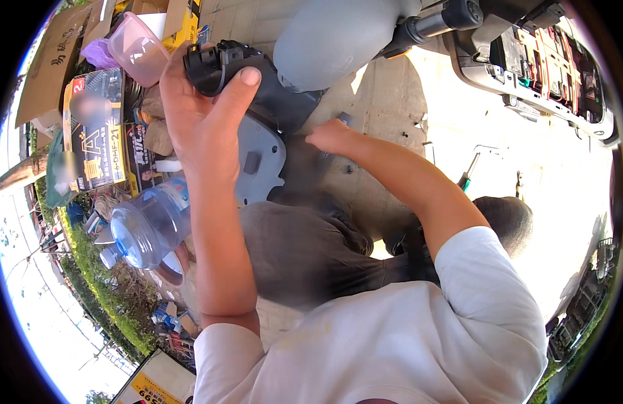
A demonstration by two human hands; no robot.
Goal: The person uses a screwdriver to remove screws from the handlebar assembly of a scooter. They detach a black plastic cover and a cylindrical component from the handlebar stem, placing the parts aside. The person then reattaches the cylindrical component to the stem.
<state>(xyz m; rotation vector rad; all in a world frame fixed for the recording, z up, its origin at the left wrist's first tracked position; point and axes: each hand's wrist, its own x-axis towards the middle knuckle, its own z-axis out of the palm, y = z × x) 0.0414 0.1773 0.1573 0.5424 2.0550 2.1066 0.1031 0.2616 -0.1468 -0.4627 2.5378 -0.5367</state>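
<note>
My left hand [207,121] is wrapped round a black cylindrical part [207,69] with a switch-like housing, thumb laid along its side. That part joins or overlaps a dark cover [284,101] beside a large rounded grey shell [332,44]. Lower and to the right, my right hand [332,136] is closed with its knuckles up. A small greyish piece [346,119] shows at its far edge, and whatever the fingers hold is hidden. Between my forearms lies a blue-grey panel [261,155] with small holes and a dark rectangular insert.
A black handlebar grip [462,15] sticks out at the top. An open battery compartment [561,74] stands at upper right. A green-handled screwdriver [469,174] lies on the paving. To the left are a big clear water bottle [150,225], a printed box [96,131] and a pink tub [133,47].
</note>
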